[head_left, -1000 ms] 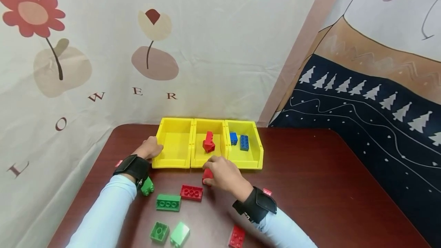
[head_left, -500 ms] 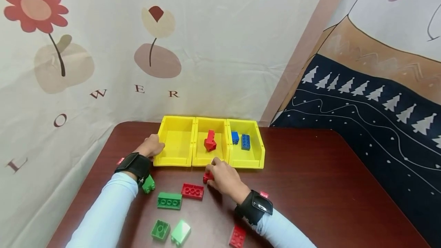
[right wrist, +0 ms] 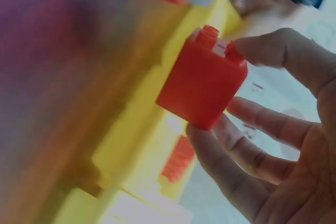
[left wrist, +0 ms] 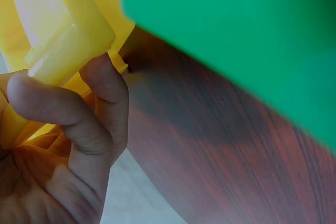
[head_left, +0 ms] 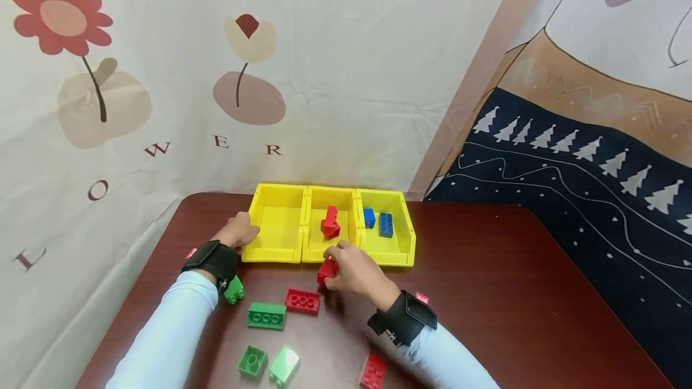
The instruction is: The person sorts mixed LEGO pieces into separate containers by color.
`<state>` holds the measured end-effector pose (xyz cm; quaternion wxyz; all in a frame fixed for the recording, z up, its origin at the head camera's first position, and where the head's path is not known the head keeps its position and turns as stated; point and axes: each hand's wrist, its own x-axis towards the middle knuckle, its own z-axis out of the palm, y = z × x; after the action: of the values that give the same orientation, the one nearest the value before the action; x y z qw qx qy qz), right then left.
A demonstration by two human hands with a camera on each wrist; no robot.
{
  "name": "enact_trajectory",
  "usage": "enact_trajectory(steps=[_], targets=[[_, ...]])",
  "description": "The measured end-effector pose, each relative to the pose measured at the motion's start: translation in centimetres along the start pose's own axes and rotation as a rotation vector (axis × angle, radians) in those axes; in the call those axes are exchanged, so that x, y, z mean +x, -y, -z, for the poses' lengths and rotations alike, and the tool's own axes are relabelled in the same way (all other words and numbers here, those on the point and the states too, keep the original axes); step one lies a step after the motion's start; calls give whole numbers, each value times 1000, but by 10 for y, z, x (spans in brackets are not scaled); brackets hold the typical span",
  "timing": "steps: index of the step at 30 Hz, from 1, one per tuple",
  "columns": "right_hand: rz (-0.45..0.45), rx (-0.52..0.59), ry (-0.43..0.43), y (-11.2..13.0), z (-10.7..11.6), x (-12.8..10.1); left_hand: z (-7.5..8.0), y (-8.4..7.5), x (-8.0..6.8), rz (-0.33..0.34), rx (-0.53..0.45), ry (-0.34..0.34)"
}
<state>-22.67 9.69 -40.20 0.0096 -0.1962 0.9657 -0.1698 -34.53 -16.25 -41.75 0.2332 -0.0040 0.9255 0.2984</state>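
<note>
Two hands at the yellow bins, one red brick in the fingers

Three yellow bins stand side by side at the far edge of the dark wooden table [head_left: 486, 269], and all places below are told from the middle bin [head_left: 331, 251].

The right hand [head_left: 354, 269] is just in front of the middle bin, near its front wall. Its thumb and fingers [right wrist: 252, 121] are curled and pinch a small red brick [right wrist: 202, 85], which is lifted a little above the table and tilted; in the head view the same brick [head_left: 327, 270] shows at the left of the hand.

The left hand [head_left: 236, 232] is to the left of the middle bin, at the outer left side of the left bin [head_left: 276, 251]. Its fingers [left wrist: 63, 116] are bent around the corner of this bin and touch the yellow plastic.

Inside the middle bin lies a red piece [head_left: 330, 223], made of more than one brick as far as I can see. The right bin [head_left: 399, 254], touching the middle one on its right, holds two blue bricks [head_left: 378, 222].

In front of the middle bin, closer to the person, a flat red brick [head_left: 302, 301] lies beside a flat green brick [head_left: 267, 315]. A small green brick [head_left: 234, 290] is under the left wrist. Still closer to the person are two more green bricks [head_left: 268, 364] and another red brick [head_left: 373, 371].
</note>
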Motion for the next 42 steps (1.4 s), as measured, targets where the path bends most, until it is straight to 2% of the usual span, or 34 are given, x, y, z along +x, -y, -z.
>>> enact_trajectory(steps=[3,7,12,18,22,26,32,42], targets=[[-8,19,-56,0,11,8,1,0,0,1,3,-3],[-51,-22,-100,0,17,23,0,1,-1,4,-11,-1],[-116,-29,-82,-4,13,43,-8,4,-4,9,-23,-2],[-185,-18,-71,-13,5,56,-21,6,-7,33,-45,4],[-235,9,-74,-19,4,65,-23,4,-8,34,-37,2],[-263,35,-44,-22,3,74,-20,2,-8,23,-35,-7],[-284,-12,-28,-23,3,80,-14,-1,-7,-1,-45,-11],[-242,-113,-18,-19,7,83,-5,1,-3,27,-41,-13]])
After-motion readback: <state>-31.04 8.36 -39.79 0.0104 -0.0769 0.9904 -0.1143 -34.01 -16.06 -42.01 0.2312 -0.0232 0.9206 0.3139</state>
